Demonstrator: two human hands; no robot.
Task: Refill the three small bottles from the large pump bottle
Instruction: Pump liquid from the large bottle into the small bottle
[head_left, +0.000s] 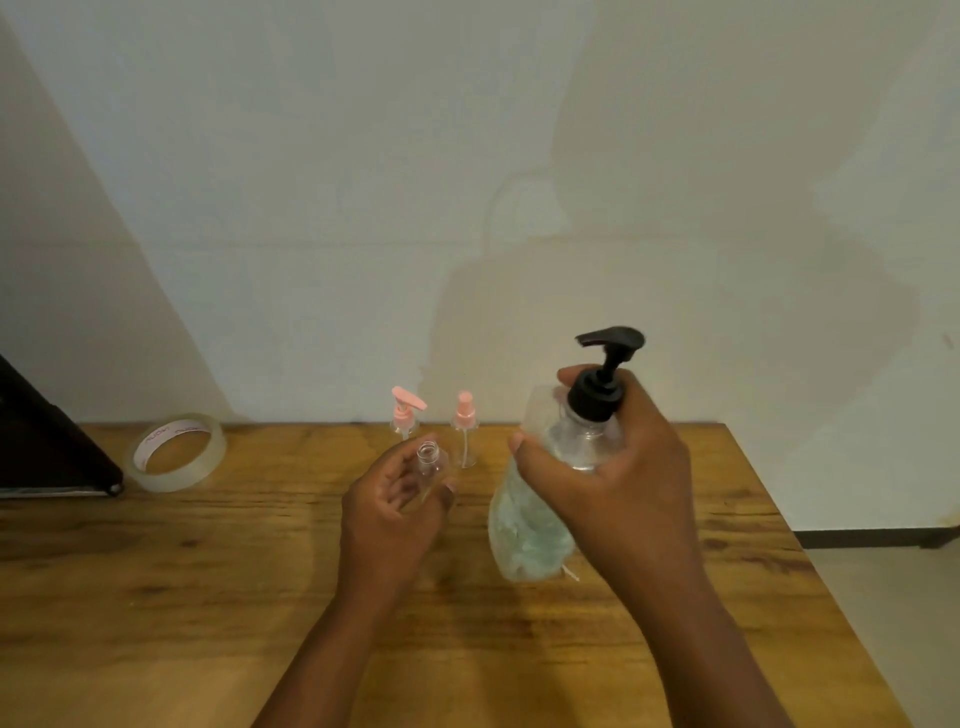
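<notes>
My right hand grips the large clear pump bottle around its shoulder; it has a black pump head and a pale green label, and it leans left above the table. My left hand holds a small clear bottle with its cap off and its open neck facing up. Two more small clear bottles stand behind near the wall: one with a pink pump top and one with a pink spray top.
A roll of clear tape lies at the back left of the wooden table. A dark flat object sits at the far left edge. The table's right edge drops to the floor.
</notes>
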